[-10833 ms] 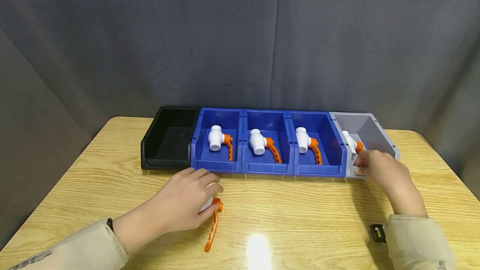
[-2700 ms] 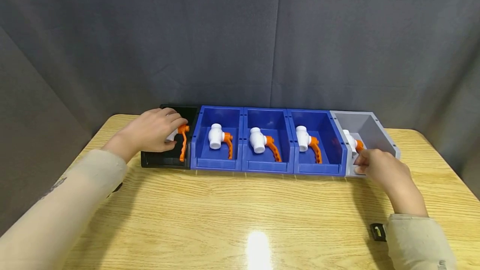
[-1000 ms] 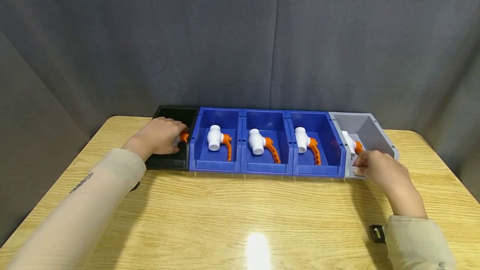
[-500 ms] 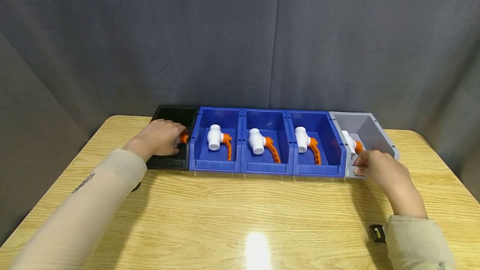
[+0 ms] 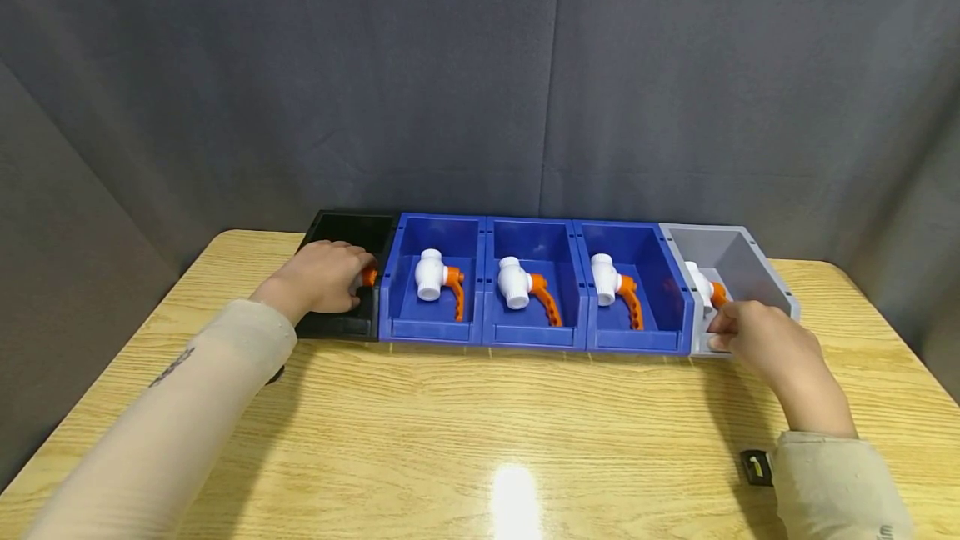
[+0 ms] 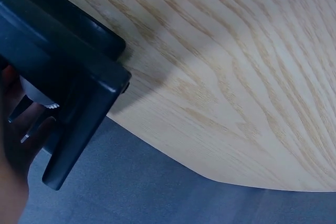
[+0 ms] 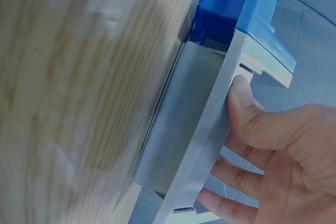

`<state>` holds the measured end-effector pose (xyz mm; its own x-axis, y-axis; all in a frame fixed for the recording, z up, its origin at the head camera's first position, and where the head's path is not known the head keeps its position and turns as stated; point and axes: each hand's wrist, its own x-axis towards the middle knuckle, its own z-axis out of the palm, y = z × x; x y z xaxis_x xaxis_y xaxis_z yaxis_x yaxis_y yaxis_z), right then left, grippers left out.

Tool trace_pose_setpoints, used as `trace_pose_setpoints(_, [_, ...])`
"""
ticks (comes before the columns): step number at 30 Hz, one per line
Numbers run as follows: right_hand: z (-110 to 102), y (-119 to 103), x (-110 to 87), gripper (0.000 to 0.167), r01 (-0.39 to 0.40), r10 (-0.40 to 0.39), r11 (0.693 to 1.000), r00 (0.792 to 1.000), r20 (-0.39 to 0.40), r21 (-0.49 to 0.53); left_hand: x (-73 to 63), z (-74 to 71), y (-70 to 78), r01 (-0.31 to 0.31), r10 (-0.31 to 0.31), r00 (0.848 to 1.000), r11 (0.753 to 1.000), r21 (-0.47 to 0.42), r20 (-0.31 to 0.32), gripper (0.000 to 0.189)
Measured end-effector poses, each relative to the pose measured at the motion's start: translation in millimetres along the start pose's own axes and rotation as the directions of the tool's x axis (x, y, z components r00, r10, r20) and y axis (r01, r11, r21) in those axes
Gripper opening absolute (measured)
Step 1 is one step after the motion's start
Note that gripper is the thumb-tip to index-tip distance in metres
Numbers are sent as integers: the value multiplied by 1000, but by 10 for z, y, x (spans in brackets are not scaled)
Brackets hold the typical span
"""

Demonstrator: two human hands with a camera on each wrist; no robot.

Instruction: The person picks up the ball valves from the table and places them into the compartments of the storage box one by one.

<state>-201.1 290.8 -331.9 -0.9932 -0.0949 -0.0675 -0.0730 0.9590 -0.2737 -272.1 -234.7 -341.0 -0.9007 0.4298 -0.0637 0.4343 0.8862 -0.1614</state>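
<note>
At the left end of the row, my left hand (image 5: 324, 277) reaches into the black bin (image 5: 352, 227). Its fingers curl round a white ball valve, whose ribbed end (image 6: 39, 93) shows in the left wrist view. In the head view only its orange handle hub (image 5: 369, 276) peeks past the fingers. My right hand (image 5: 772, 348) dips over the front of the grey bin (image 5: 738, 261), thumb tip at the front wall's edge. Beside those fingers lies another ball valve (image 5: 697, 283). Its handle is hidden, so I cannot see whether I hold it.
Between the end bins stand three blue bins (image 5: 532, 232), each with a white ball valve (image 5: 515, 283) with an orange handle. A small black device (image 5: 756, 467) is by the right sleeve on the wooden table (image 5: 420, 432). A grey curtain (image 5: 450, 82) hangs behind.
Earlier, the left hand held the valve over the table, then carried it to the black bin and lowered it in. Over the last second it barely moves. The right hand has stayed put.
</note>
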Motion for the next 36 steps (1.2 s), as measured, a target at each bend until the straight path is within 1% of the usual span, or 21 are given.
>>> trace_pose_setpoints(7, [-1,1,-3,7,4,-4,1000,1000,-3,1,-9,-4,16,48,-47,998,997,-64,29,52])
trace_pose_setpoints(10, [-2,1,-3,7,2,-2,1000,1000,-2,1,-18,7,17,56,-54,998,996,-76,30,54])
trace_pose_setpoints(13, [-1,6,3,8,6,-6,1000,1000,-2,-1,-33,13,7,36,-36,999,996,-82,-2,53])
trace_pose_setpoints(17, [7,7,14,7,20,-20,1000,1000,-12,-4,-77,-2,-8,-7,0,997,996,-87,-73,48])
trace_pose_setpoints(19, [10,2,15,7,23,-23,1000,1000,-14,-5,-98,-19,-7,-13,1,994,994,-107,-107,43])
trace_pose_setpoints(21, [9,-4,14,8,20,-20,1000,1000,-13,-4,-113,-37,0,4,-24,990,989,-145,-141,38])
trace_pose_setpoints(25, [5,-14,13,7,17,-17,1000,1000,-12,-3,-142,-114,47,68,-116,976,967,-246,-187,34])
trace_pose_setpoints(27, [1,-18,13,7,15,-15,1000,1000,-12,-3,-161,-153,79,89,-147,968,958,-272,-203,33])
trace_pose_setpoints(33, [-7,-18,7,5,9,-9,1000,1000,-10,-4,-225,-211,159,100,-182,945,952,-291,-272,31])
trace_pose_setpoints(36, [-4,-9,2,5,11,-11,1000,1000,-7,-2,-271,-219,199,81,-177,930,954,-289,-323,27])
